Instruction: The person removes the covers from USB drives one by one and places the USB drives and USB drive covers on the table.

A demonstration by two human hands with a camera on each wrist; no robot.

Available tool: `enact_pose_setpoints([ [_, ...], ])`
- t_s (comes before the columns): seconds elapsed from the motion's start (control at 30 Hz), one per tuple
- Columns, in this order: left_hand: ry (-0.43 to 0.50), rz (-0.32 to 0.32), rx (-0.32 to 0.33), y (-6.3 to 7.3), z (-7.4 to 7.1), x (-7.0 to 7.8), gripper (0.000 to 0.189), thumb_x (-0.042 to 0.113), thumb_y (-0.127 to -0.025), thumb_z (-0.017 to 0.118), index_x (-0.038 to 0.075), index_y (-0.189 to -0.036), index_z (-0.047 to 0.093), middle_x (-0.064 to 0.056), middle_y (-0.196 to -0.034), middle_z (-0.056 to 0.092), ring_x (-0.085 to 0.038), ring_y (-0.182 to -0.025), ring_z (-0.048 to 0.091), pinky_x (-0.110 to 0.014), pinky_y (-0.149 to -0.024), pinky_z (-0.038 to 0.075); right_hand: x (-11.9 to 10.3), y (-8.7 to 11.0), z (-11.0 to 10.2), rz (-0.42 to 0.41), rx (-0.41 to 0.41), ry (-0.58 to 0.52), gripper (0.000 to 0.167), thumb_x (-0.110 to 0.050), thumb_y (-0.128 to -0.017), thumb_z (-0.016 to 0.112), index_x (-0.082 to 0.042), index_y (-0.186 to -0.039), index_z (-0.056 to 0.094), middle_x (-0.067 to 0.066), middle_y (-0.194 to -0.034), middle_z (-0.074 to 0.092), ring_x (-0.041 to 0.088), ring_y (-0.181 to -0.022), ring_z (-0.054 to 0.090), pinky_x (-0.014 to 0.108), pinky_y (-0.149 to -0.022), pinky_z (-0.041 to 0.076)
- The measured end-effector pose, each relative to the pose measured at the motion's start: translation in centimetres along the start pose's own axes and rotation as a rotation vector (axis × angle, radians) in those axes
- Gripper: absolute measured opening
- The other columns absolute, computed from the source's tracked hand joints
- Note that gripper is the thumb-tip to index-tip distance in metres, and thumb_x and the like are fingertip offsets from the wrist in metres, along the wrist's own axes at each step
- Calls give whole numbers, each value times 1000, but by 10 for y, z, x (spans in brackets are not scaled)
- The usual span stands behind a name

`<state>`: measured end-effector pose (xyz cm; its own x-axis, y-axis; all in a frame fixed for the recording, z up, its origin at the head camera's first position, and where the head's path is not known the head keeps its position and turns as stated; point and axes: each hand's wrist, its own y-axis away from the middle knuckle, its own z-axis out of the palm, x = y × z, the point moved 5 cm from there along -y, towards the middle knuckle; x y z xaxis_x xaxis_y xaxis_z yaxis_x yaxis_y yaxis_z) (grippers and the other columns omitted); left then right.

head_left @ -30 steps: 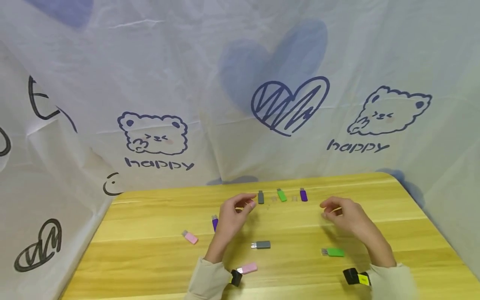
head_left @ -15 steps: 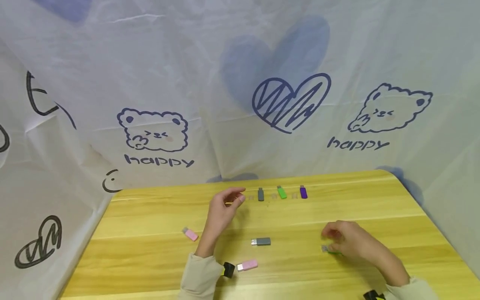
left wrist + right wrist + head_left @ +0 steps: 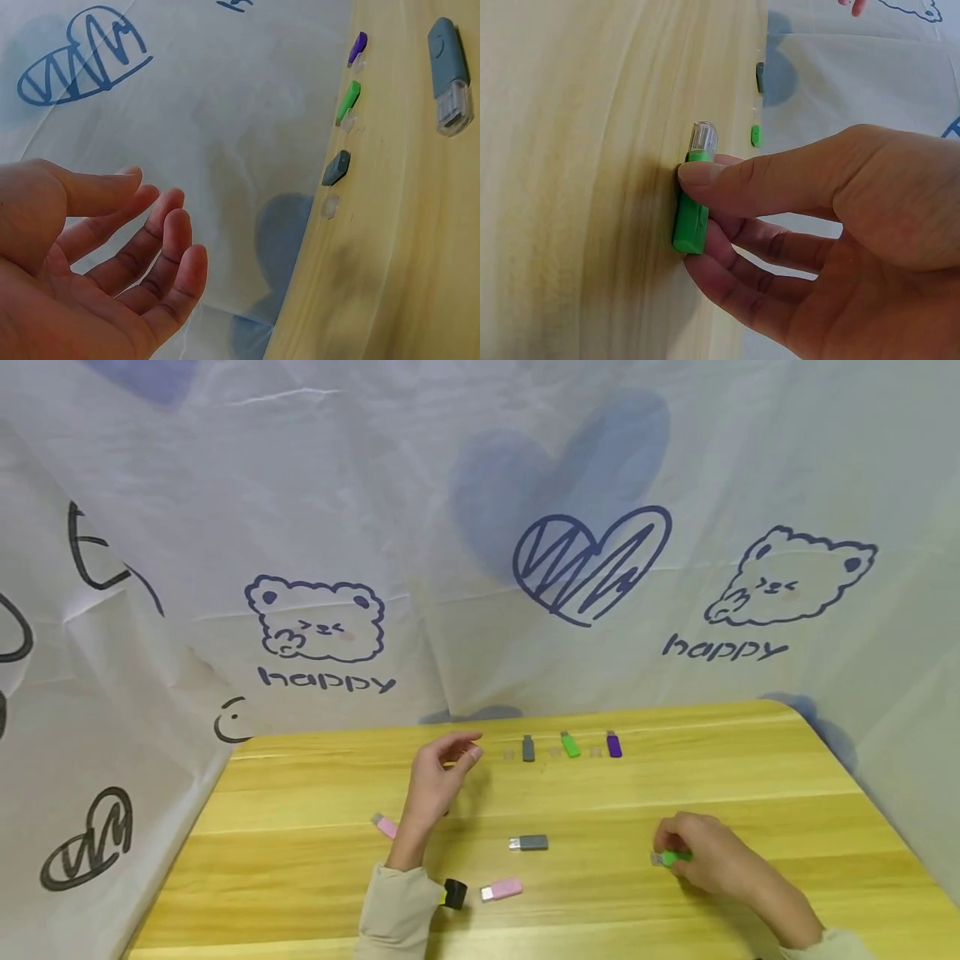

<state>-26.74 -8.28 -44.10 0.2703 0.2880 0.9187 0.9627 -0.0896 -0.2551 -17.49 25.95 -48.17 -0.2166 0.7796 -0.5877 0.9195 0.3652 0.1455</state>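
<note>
My right hand (image 3: 708, 856) pinches a green USB stick (image 3: 692, 225) between thumb and fingers at the right of the table. A clear cap (image 3: 703, 137) covers the stick's plug end, as the right wrist view shows. My left hand (image 3: 435, 781) hovers over the table's left middle, fingers loosely bent, holding nothing. At the back stand a grey USB stick (image 3: 528, 749), a second green USB stick (image 3: 571, 745) and a purple USB stick (image 3: 614, 745) in a row. Small clear caps (image 3: 555, 752) lie beside them.
Nearer the front lie another grey USB stick (image 3: 529, 842) with its clear cap on and a pink USB stick (image 3: 502, 889). A second pink stick (image 3: 385, 825) is partly behind the left forearm. A printed cloth (image 3: 450, 568) hangs behind the wooden table (image 3: 285, 793).
My right hand has come down toward the front and taken hold of the green USB stick. My left hand has drawn back leftward from the row, uncovering a clear cap.
</note>
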Motion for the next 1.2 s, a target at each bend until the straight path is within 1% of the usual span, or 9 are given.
enact_pose_setpoints([
  [0.13, -3, -7, 13, 0, -3, 3, 21, 5, -97, 70, 1, -118, 74, -15, -104, 72, -30, -95, 68, -21, -77, 54, 2, 1, 1, -9, 8, -21, 26, 9, -80, 79, -13, -84, 65, -6, -78, 59, 8, -69, 49, 24, -59, 47],
  [0.33, 7, -4, 18, 1, -3, 14, 20, -5, -96, 67, -7, -115, 72, -24, -101, 70, -40, -94, 66, -18, -74, 53, 2, 3, 2, -34, -2, -55, 27, 10, -80, 78, -11, -82, 63, -6, -76, 60, 6, -65, 50, 23, -58, 48],
  [0.53, 17, 15, 5, -1, -1, 7, 21, 0, -96, 70, -2, -116, 73, -18, -102, 72, -33, -94, 68, -20, -76, 55, -5, 0, -8, -32, 31, -52, 22, 6, -84, 79, -13, -86, 67, -6, -79, 64, 6, -70, 56, 24, -61, 51],
  [0.63, 21, 5, -1, -2, -1, 3, 21, 3, -96, 71, 1, -117, 73, -15, -102, 72, -30, -95, 68, -21, -76, 55, -14, -4, -16, -39, 65, -44, 21, 3, -86, 79, -14, -88, 67, -6, -84, 66, 9, -75, 60, 27, -64, 53],
  [0.73, 16, 1, -3, 0, -1, 5, 21, 1, -96, 70, -1, -117, 73, -17, -103, 72, -32, -94, 68, -22, -76, 56, -24, -10, -22, -47, 111, -32, 22, 4, -85, 79, -15, -88, 68, -5, -86, 68, 11, -78, 64, 28, -66, 56],
  [0.9, 2, 7, -18, 9, -4, 33, 20, -6, -96, 67, -8, -115, 71, -24, -102, 70, -39, -95, 67, -30, -79, 59, -45, -20, -33, -76, 225, -20, 22, 6, -83, 79, -13, -90, 71, -6, -83, 68, 11, -76, 65, 25, -66, 58],
  [1.0, -2, 26, -31, 13, -5, 44, 19, -6, -95, 66, -10, -114, 70, -25, -102, 70, -40, -94, 67, -35, -80, 61, -57, -26, -39, -97, 289, -28, 19, 4, -84, 81, -11, -92, 71, -6, -82, 68, 11, -75, 64, 24, -65, 58],
  [1.07, 2, 20, -33, 12, -4, 43, 19, -7, -95, 67, -11, -113, 70, -26, -103, 70, -41, -95, 67, -40, -81, 61, -64, -30, -42, -105, 318, -35, 17, 2, -84, 81, -10, -93, 72, -6, -83, 68, 11, -76, 64, 24, -66, 58],
  [1.2, 19, -7, -22, 7, 2, 27, 19, -4, -95, 68, -7, -114, 72, -23, -104, 71, -39, -97, 68, -46, -83, 60, -77, -39, -48, -100, 351, -68, 15, 0, -86, 81, -8, -97, 73, -4, -84, 69, 12, -78, 65, 25, -69, 59],
])
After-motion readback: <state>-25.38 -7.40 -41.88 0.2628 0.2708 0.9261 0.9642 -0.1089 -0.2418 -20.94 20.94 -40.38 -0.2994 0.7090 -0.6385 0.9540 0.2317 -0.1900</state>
